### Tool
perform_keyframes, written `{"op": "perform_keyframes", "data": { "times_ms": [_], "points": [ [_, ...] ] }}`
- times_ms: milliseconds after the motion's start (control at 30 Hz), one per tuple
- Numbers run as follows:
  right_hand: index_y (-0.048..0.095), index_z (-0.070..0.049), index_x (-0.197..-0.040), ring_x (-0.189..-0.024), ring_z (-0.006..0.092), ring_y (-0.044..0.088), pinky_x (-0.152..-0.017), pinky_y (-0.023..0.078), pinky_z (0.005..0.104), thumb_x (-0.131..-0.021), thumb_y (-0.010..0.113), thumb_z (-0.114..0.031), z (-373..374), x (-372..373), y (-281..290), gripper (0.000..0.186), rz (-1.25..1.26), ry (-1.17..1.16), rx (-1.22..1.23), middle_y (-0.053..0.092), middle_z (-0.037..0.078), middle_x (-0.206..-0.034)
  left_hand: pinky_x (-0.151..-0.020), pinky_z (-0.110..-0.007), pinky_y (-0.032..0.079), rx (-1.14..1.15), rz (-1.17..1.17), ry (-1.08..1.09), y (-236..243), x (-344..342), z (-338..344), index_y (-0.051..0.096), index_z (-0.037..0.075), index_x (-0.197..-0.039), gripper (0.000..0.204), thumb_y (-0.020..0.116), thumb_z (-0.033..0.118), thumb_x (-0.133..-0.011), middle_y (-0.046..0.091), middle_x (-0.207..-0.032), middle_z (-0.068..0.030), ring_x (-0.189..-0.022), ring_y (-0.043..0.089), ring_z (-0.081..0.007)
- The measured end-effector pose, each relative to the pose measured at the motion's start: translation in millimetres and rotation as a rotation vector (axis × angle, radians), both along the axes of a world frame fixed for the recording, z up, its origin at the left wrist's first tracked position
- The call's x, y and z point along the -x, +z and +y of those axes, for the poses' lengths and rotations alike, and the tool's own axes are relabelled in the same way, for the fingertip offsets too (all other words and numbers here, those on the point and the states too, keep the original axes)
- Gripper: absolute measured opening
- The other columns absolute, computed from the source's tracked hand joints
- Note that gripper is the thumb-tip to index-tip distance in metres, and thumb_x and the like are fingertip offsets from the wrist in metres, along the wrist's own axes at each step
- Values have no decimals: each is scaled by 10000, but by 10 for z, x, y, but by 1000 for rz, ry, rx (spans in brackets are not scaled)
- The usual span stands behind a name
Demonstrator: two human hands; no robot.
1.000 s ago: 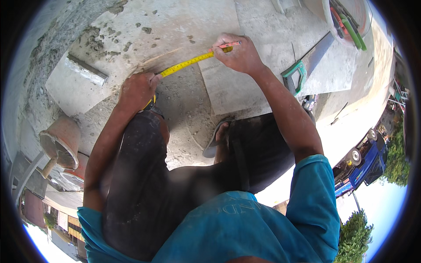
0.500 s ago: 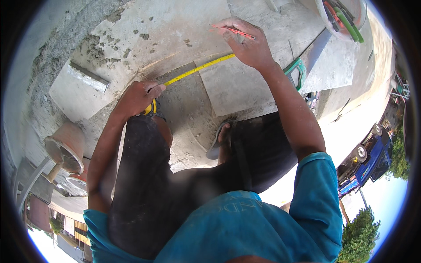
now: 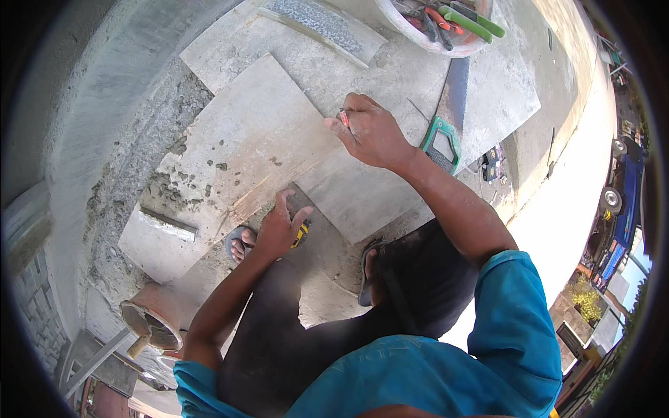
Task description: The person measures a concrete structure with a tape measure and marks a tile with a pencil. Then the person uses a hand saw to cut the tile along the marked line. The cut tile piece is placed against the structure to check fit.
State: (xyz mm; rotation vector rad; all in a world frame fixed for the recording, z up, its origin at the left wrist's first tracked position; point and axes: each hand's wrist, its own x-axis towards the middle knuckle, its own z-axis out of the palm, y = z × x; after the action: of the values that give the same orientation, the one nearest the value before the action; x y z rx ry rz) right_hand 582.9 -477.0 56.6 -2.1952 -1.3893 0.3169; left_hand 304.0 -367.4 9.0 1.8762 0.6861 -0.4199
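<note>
My left hand point(image 3: 277, 228) is over the near edge of the grey boards, its index finger and thumb apart. A yellow and black tape measure point(image 3: 302, 234) shows beneath the thumb and appears held against the palm; the lower fingers are hidden. No drawn-out blade shows. My right hand point(image 3: 376, 132) is closed round a slim red pencil-like stick point(image 3: 343, 117), of which only a short end shows. Below that hand lies a flat grey board point(image 3: 355, 191), with another board point(image 3: 258, 132) to its left. A handsaw with a green handle point(image 3: 440, 143) rests just right of my right wrist.
At the top right stands a pale bucket point(image 3: 390, 24) of tools with green handles. A grey metal strip point(image 3: 320, 28) lies beyond the boards, and a short bar point(image 3: 167, 224) lies at left among mortar crumbs. A dirty bucket point(image 3: 150, 313) stands at lower left.
The yellow blade stretched between my hands is gone from view. My left hand has lifted its index finger and thumb apart; the right has closed more around the red stick. The view has shifted.
</note>
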Motion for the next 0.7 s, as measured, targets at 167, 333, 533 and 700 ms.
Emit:
{"op": "perform_keyframes", "data": {
  "times_ms": [167, 333, 533, 700],
  "points": [
    [617, -27, -1139, -916, 427, 683, -783, 555, 525, -970, 648, -179, -348, -493, -99, 229, 23, -229, 104, 647, 213, -1115, -869, -407, 518, 257, -103, 113, -112, -680, -560, 365, -19, -1391, 602, 675, 323, -1005, 614, -1079, -226, -964, 651, -330],
    [602, -19, -1190, -970, 420, 704, -824, 572, 503, -907, 733, -390, -752, -817, -55, 484, -130, -583, 477, 699, 210, -1122, -978, -406, 489, 247, -405, -122, -175, -1212, -681, 389, -21, -1407, 568, 682, 237, -994, 586, -1228, -224, -1091, 618, -309],
    [560, 5, -1212, -984, 388, 724, -830, 575, 486, -829, 801, -499, -1267, -774, -28, 677, 39, -677, 794, 739, 207, -1028, -1037, -389, 488, -22, -515, -185, -53, -1202, -49, 607, 24, -1234, 257, 645, 125, -1001, 573, -1350, -176, -1255, 584, -274],
    [476, 14, -1284, -963, 442, 710, -833, 565, 499, -843, 783, -355, -1683, -576, -408, 651, 100, -844, 637, 726, 247, -995, -956, -320, 514, 79, -412, -15, 26, -1120, 163, 653, 23, -1160, 166, 628, 56, -999, 633, -1253, -137, -1164, 620, -226]
  ]
}}
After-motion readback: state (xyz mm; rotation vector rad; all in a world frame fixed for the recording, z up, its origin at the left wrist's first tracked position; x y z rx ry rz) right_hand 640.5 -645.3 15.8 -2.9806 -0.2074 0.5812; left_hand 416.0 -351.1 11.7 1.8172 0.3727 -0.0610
